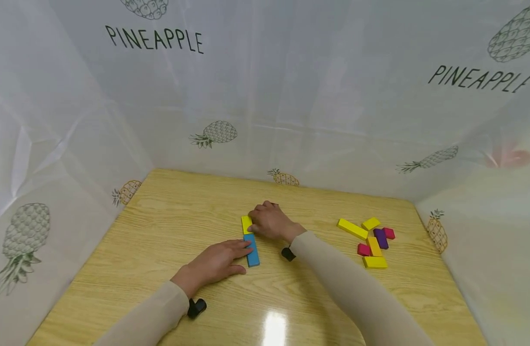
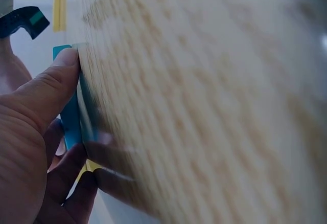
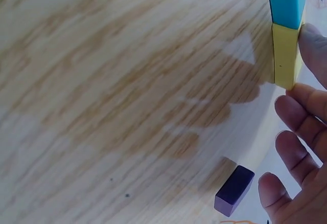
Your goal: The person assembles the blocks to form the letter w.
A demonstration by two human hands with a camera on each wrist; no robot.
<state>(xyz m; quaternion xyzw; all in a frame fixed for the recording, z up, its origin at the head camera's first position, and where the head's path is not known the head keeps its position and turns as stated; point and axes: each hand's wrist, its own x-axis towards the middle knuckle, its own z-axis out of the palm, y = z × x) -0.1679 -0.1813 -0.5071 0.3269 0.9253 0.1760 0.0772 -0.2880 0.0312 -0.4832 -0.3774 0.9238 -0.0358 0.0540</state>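
A blue block [image 1: 252, 251] lies flat on the wooden table, end to end with a yellow block [image 1: 246, 224] on its far side. The straight fingers of my left hand [image 1: 216, 262] rest on the blue block from the left, with the thumb beside its near end. My right hand [image 1: 271, 222] pinches the yellow block between thumb and index finger, the other fingers loosely bent beyond it. In the right wrist view a purple block [image 3: 234, 191] lies apart, close to those fingertips. From the head view the right hand mostly hides it.
To the right lies a loose group of blocks: a long yellow block [image 1: 352, 228], a short yellow block [image 1: 371, 223], a purple block [image 1: 381, 238], an orange block [image 1: 374, 246], pink blocks [image 1: 364, 250] and another yellow block [image 1: 375, 262]. A pineapple-printed sheet [image 1: 256, 96] surrounds the table.
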